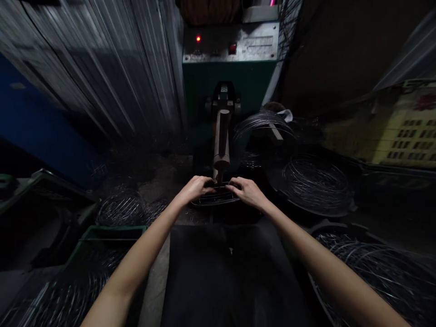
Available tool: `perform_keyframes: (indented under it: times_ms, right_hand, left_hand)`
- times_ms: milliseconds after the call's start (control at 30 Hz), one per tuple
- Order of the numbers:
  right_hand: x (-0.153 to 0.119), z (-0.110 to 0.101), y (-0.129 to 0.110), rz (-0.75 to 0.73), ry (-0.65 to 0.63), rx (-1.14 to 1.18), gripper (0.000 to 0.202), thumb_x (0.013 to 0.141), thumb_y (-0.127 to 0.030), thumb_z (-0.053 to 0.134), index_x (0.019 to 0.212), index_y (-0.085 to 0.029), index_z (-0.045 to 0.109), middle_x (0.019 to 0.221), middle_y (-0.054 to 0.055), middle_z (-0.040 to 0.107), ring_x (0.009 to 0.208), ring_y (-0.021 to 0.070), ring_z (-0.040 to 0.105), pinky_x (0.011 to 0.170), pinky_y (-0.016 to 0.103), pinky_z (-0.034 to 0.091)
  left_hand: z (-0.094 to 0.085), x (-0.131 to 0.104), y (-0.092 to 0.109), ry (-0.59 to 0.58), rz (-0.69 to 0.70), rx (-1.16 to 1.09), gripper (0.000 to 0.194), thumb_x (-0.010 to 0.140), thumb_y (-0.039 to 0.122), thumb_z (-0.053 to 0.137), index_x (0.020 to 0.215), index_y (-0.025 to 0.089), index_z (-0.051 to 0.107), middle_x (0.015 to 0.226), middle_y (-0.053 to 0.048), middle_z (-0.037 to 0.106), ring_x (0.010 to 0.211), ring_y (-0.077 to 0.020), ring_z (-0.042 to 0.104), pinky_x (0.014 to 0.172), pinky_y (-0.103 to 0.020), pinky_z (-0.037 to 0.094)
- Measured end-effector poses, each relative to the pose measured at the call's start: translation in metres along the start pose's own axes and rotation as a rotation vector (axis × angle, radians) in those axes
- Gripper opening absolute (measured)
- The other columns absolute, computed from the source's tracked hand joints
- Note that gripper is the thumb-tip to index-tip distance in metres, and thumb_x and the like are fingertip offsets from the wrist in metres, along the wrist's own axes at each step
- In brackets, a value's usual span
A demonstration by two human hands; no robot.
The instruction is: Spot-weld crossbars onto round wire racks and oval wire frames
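A round wire rack is held level by its far side, under the tip of a spot welder's arm. My left hand pinches it on the left of the electrode, fingers closed. On the other side, my right hand grips it with thumb and fingertips. Both sets of fingertips are close to the electrode. The dim light hides the finer wires and the exact point where the electrode meets the rack.
The green machine body carries a metal panel with a lit red lamp. Wire hoops fill a round tub and another tub on the right. To the left are finished-looking wire grids and a green crate. A yellow crate stands right.
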State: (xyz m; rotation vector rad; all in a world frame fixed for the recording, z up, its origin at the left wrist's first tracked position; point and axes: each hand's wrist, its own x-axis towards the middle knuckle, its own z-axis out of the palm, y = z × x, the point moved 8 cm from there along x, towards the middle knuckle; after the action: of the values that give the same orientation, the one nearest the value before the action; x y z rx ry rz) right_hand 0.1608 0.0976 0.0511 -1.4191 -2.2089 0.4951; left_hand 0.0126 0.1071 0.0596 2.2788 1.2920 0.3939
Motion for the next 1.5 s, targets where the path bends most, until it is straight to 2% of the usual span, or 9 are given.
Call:
perform_keyframes:
  times_ms: [200, 600, 867, 1033, 1133, 1200, 1300, 1367, 1500]
  right_hand:
    - [0.003, -0.003, 0.0, -0.017, 0.049, -0.021, 0.025, 0.087, -0.042, 0.05, 0.079, -0.022, 0.062, 0.071, 0.0, 0.055, 0.067, 0.0142, 0.051, 0.061, 0.025, 0.035]
    - [0.009, 0.0, 0.005, 0.003, 0.025, -0.047, 0.027, 0.088, -0.044, 0.049, 0.081, -0.022, 0.062, 0.074, 0.001, 0.058, 0.069, 0.0149, 0.054, 0.062, 0.025, 0.036]
    - [0.006, -0.01, 0.003, 0.028, 0.1, 0.133, 0.022, 0.084, -0.041, 0.054, 0.081, -0.021, 0.064, 0.072, 0.0, 0.059, 0.065, 0.0133, 0.053, 0.062, 0.024, 0.038]
    - [-0.018, -0.034, 0.039, 0.08, 0.292, 0.143, 0.02, 0.084, -0.036, 0.053, 0.087, -0.019, 0.063, 0.084, 0.003, 0.061, 0.071, 0.0148, 0.055, 0.069, 0.027, 0.042]
    - [-0.028, -0.021, 0.07, 0.147, 0.166, 0.145, 0.019, 0.084, -0.033, 0.05, 0.091, -0.02, 0.062, 0.088, 0.004, 0.062, 0.079, 0.0173, 0.057, 0.077, 0.031, 0.044]
    - [-0.03, -0.008, 0.076, 0.132, 0.048, 0.177, 0.018, 0.085, -0.031, 0.047, 0.09, -0.021, 0.061, 0.089, 0.003, 0.063, 0.083, 0.0176, 0.058, 0.08, 0.031, 0.043]
    - [-0.029, -0.003, 0.062, 0.039, 0.029, 0.151, 0.021, 0.088, -0.032, 0.043, 0.088, -0.021, 0.062, 0.086, 0.003, 0.063, 0.08, 0.0166, 0.058, 0.076, 0.029, 0.043]
    - [-0.03, -0.006, 0.043, -0.005, 0.084, 0.032, 0.023, 0.09, -0.032, 0.042, 0.089, -0.021, 0.063, 0.08, 0.003, 0.062, 0.074, 0.016, 0.056, 0.07, 0.026, 0.041]
    - [-0.028, -0.002, 0.008, -0.033, 0.116, -0.187, 0.025, 0.092, -0.029, 0.041, 0.092, -0.023, 0.065, 0.076, 0.003, 0.061, 0.07, 0.0149, 0.055, 0.062, 0.024, 0.035]
  left_hand:
    - [-0.002, 0.002, -0.001, -0.024, -0.004, -0.093, 0.03, 0.077, 0.031, 0.061, 0.102, 0.016, 0.067, 0.098, -0.004, 0.07, 0.087, -0.017, 0.064, 0.078, -0.021, 0.045]
    - [-0.002, 0.013, -0.011, -0.091, -0.027, -0.104, 0.032, 0.074, 0.035, 0.063, 0.099, 0.016, 0.068, 0.091, -0.004, 0.07, 0.086, -0.0177, 0.063, 0.071, -0.021, 0.044]
    - [-0.001, 0.014, -0.012, -0.123, -0.068, -0.103, 0.03, 0.074, 0.038, 0.063, 0.093, 0.016, 0.069, 0.085, -0.001, 0.07, 0.08, -0.0153, 0.061, 0.068, -0.02, 0.042]
    - [-0.001, 0.016, -0.012, -0.126, -0.061, -0.067, 0.036, 0.074, 0.042, 0.062, 0.098, 0.017, 0.069, 0.092, -0.002, 0.07, 0.087, -0.0172, 0.062, 0.072, -0.021, 0.043]
    - [-0.001, 0.017, -0.014, -0.106, -0.068, -0.068, 0.038, 0.073, 0.042, 0.063, 0.1, 0.016, 0.068, 0.095, -0.003, 0.07, 0.089, -0.0181, 0.062, 0.076, -0.022, 0.044]
    - [0.0, 0.013, -0.018, -0.11, -0.074, -0.089, 0.039, 0.073, 0.042, 0.063, 0.101, 0.016, 0.067, 0.097, -0.004, 0.069, 0.09, -0.0184, 0.062, 0.079, -0.023, 0.045]
    - [-0.001, 0.0, -0.027, -0.122, -0.075, -0.111, 0.039, 0.073, 0.043, 0.062, 0.103, 0.017, 0.066, 0.099, -0.004, 0.069, 0.092, -0.0187, 0.062, 0.083, -0.026, 0.045]
    - [-0.01, -0.011, -0.029, -0.041, -0.065, -0.079, 0.043, 0.072, 0.043, 0.064, 0.107, 0.018, 0.064, 0.103, -0.005, 0.067, 0.093, -0.019, 0.061, 0.083, -0.027, 0.046]
    - [-0.021, -0.021, -0.005, 0.158, 0.017, 0.096, 0.047, 0.073, 0.043, 0.066, 0.113, 0.018, 0.059, 0.106, -0.007, 0.063, 0.096, -0.0194, 0.06, 0.085, -0.029, 0.046]
